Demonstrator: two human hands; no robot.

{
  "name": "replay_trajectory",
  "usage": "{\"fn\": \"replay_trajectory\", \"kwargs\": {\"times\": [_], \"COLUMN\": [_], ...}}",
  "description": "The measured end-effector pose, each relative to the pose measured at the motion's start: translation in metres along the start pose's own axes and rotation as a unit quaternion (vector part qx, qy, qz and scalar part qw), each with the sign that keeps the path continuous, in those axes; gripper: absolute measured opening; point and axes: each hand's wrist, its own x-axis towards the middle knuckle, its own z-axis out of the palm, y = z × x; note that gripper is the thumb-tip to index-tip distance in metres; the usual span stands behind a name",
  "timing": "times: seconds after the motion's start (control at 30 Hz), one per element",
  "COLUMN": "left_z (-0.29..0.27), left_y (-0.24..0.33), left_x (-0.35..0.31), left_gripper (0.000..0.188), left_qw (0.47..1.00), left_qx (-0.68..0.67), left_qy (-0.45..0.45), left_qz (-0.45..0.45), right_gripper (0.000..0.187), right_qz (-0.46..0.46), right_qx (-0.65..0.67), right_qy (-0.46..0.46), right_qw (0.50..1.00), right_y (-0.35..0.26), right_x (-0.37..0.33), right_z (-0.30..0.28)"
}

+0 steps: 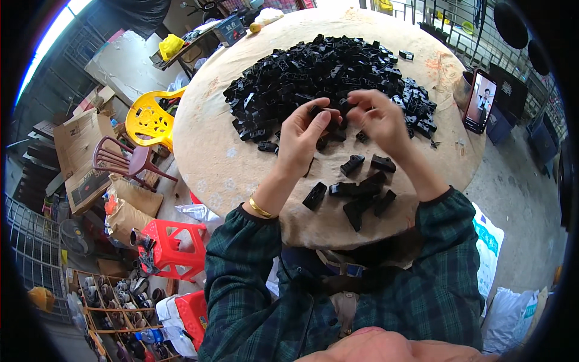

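Over the near side of a large heap of small black plastic parts, my two hands are raised close together. My left hand, with a gold bangle on its wrist, pinches a black plastic part between thumb and fingers. Beside it, my right hand has its fingers curled inward and slightly blurred; what lies at its fingertips blends into the dark heap. Nearer to me, several loose black parts lie on the cloth, some of them longer, like the black piece close to the table edge.
The round table has a beige patterned cloth. A phone stands upright at its right edge against a cup-like container. Left of the table are a yellow chair, a maroon chair and a red stool. White sacks are at the lower right.
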Motion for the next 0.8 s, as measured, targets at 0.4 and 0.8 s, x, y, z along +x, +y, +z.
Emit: {"fn": "replay_trajectory", "kwargs": {"times": [0.4,0.8], "left_z": [0.027,-0.039], "left_y": [-0.009,-0.025], "left_x": [-0.025,0.025], "left_gripper": [0.039,0.023], "left_qw": [0.807,0.674], "left_qx": [0.483,0.700], "left_qy": [-0.325,-0.109], "left_qz": [0.096,0.211], "right_gripper": [0.029,0.025], "right_qz": [0.026,0.006], "right_qx": [-0.343,-0.384], "right_qy": [-0.271,-0.161], "right_qw": [0.899,0.909], "right_y": [0.032,0.043], "right_x": [-0.003,0.000], "right_z": [-0.037,-0.035]}}
